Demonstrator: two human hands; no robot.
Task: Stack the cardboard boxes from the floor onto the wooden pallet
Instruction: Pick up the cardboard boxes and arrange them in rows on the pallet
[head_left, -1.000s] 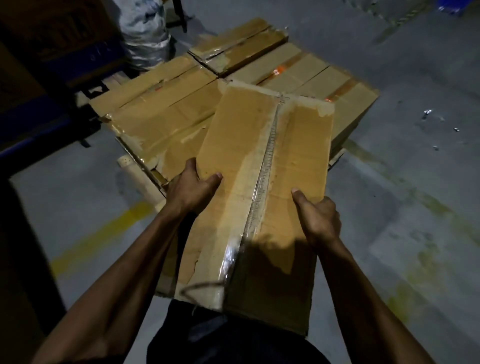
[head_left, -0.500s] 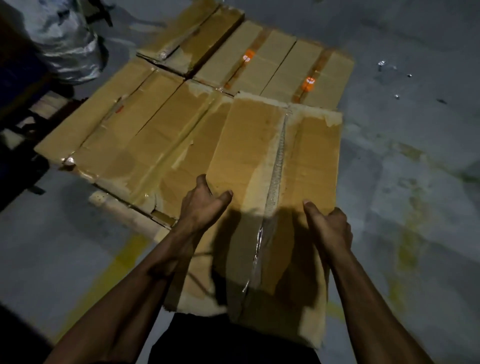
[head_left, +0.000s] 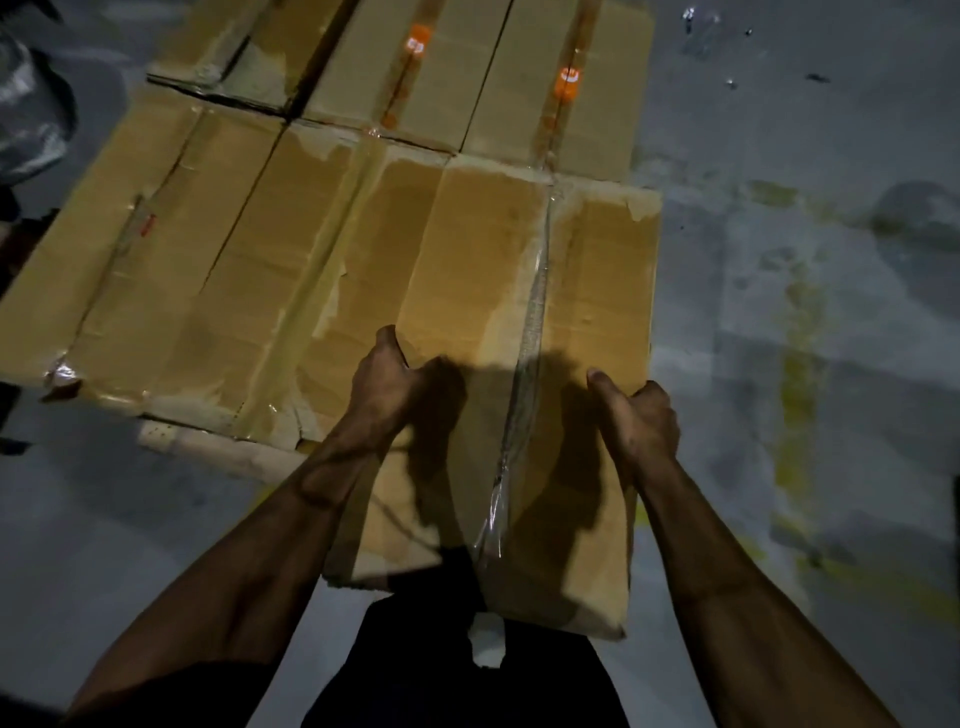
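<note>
I hold a long brown cardboard box with clear tape down its middle seam. My left hand grips its left side and my right hand grips its right side. The far end of the box reaches the front right corner of the layer of boxes that covers the wooden pallet; its near end sticks out towards my body. Whether it rests on the pallet I cannot tell. Only a pale front edge of the pallet shows under the boxes.
Grey concrete floor with faded yellow paint marks lies to the right and in front. A plastic-wrapped bundle stands at the far left. Small bits of debris lie on the floor at the top right.
I have stepped closer and the view tilts further down. The box has moved forward and lower, to the front right corner of the stacked layer. Both hands keep their grip.
</note>
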